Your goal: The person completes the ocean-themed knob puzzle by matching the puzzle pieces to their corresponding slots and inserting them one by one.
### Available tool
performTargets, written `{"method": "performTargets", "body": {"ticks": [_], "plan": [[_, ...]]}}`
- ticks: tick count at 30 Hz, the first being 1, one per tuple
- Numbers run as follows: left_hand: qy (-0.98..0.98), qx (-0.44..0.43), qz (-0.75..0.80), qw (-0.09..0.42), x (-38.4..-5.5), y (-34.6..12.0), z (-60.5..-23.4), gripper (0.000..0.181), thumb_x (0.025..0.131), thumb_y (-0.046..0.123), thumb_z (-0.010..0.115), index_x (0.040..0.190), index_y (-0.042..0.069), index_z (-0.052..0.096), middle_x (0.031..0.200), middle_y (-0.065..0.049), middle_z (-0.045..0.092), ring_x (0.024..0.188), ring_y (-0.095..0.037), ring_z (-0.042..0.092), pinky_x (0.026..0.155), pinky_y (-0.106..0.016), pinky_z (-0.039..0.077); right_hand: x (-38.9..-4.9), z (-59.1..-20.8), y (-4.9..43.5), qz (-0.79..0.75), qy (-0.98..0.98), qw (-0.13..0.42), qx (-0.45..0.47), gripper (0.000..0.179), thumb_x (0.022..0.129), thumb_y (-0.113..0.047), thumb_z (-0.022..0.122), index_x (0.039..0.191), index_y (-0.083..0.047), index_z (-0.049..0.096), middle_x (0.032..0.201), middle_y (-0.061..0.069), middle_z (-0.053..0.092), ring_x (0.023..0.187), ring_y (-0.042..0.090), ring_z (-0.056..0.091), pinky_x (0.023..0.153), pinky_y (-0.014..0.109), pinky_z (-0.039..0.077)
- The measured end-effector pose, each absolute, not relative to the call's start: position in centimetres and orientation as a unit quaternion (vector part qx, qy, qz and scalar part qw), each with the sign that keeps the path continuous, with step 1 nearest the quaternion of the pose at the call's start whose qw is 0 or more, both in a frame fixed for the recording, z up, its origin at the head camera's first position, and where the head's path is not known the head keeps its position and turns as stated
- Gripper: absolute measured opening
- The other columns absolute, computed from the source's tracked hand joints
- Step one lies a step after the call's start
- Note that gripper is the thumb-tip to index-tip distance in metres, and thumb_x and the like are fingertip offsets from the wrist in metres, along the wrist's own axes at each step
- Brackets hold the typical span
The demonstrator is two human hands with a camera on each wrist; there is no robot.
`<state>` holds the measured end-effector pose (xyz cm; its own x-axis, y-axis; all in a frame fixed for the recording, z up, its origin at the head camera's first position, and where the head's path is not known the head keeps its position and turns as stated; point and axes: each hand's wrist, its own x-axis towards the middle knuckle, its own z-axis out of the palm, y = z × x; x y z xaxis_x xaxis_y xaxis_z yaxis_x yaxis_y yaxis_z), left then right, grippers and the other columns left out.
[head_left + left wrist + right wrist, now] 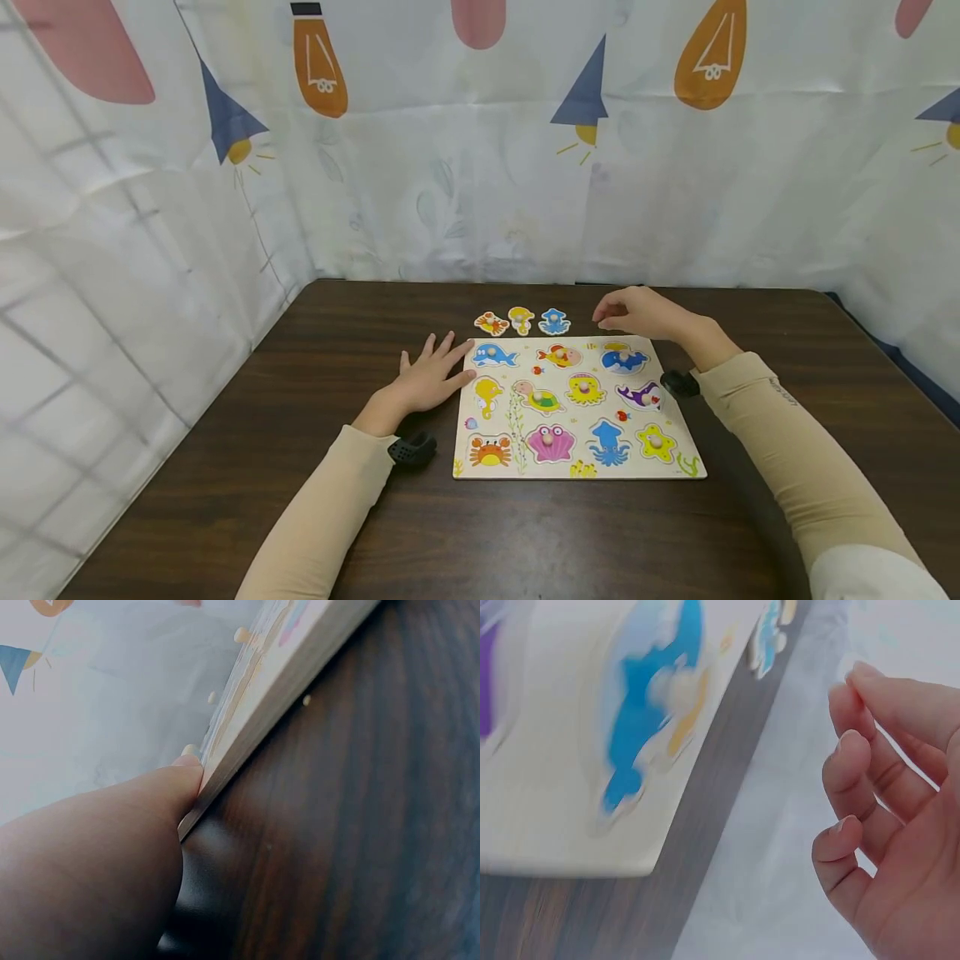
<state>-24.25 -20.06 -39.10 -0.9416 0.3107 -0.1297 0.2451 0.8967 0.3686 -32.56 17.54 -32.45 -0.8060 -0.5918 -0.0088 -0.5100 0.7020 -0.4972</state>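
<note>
A wooden knob puzzle board [600,468] with sea animals lies on the table. My left hand [427,377] spreads its fingers at the board's upper left corner, with thumb and index finger touching its edge; in the left wrist view the thumb [180,784] meets the board's side. My right hand [645,315] hovers past the upper right corner, fingers loosely bent and holding nothing, as the right wrist view shows. Behind the board lie a crab piece [491,323], a seahorse piece [521,320] and a blue squid piece [554,322]. A blue whale piece [622,359] sits nearest the right hand.
Several other knobbed pieces sit in the board, among them a pink shell [551,443] and a yellow starfish [656,443]. The dark wooden table [570,533] reaches back to a white patterned curtain [465,200].
</note>
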Motion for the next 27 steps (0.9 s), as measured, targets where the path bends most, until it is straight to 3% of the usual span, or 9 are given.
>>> {"method": "performTargets", "body": {"ticks": [10,17,27], "plan": [[0.970,0.142,0.174,0.091,-24.3,-20.0,-39.1,0.070,0.107,0.054,0.044,0.166,0.025,0.020,0.171,-0.013,0.006,0.155,-0.041,-0.004,0.111,-0.078,-0.003,-34.6,-33.4,12.7,-0.316,0.904,0.109,-0.266,0.026,0.103,-0.008,0.062,0.126,0.005,0.066,0.114,0.018,0.068,0.099,0.036,0.064,0.087,0.047,0.054],[0.970,0.141,0.174,0.090,-24.3,-20.0,-39.2,0.070,0.107,0.054,0.045,0.166,0.026,0.020,0.171,-0.012,0.005,0.155,-0.041,-0.004,0.111,-0.078,-0.003,-36.0,-34.6,10.6,-0.300,0.919,0.127,-0.224,0.021,0.103,-0.011,0.064,0.119,0.002,0.068,0.102,0.014,0.070,0.084,0.028,0.063,0.082,0.042,0.053],[0.969,0.147,0.174,0.093,-24.2,-20.2,-39.2,0.069,0.108,0.053,0.043,0.167,0.026,0.019,0.171,-0.012,0.004,0.155,-0.041,-0.004,0.111,-0.078,-0.003,-37.4,-35.6,9.7,-0.284,0.929,0.139,-0.194,0.020,0.103,-0.010,0.065,0.118,0.003,0.068,0.096,0.013,0.067,0.080,0.024,0.060,0.082,0.041,0.051]]}}
